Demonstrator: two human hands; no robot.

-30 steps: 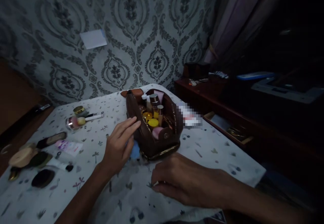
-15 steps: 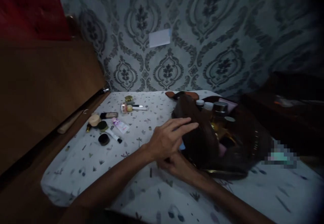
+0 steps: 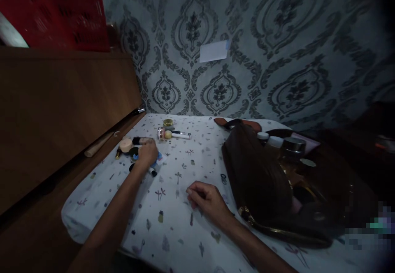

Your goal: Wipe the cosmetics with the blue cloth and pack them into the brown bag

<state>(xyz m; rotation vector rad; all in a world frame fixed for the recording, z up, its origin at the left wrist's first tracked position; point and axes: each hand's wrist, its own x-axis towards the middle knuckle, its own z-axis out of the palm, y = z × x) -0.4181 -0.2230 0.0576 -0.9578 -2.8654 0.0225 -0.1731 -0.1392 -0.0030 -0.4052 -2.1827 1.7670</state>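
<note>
My left hand (image 3: pixel 148 153) is over the small cosmetics at the bed's left side, fingers curled down around a small blue item (image 3: pixel 159 157) whose kind I cannot make out. Beside it lie a beige round jar (image 3: pixel 126 145), a dark-capped bottle (image 3: pixel 138 140), a dark green jar (image 3: pixel 133 153) and a white tube with a black cap (image 3: pixel 153 172). The pink-and-white tube is mostly covered by the hand. My right hand (image 3: pixel 206 199) hovers or rests over the sheet, loosely curled with nothing visible in it. To its right stands an unzipped dark brown bag (image 3: pixel 256 170).
Bottles, including a silver-capped one (image 3: pixel 293 146), fill the bag. Farther back on the patterned sheet (image 3: pixel 182 232) are a gold-lidded jar (image 3: pixel 168 123) and a brush (image 3: pixel 179 135). A wooden cabinet (image 3: pixel 64 112) with a red basket (image 3: pixel 83 18) borders the left.
My left hand has moved from beside the bag leftward to the cosmetics, with the blue item under its fingers. My right hand is now apart from it, and the view has shifted left.
</note>
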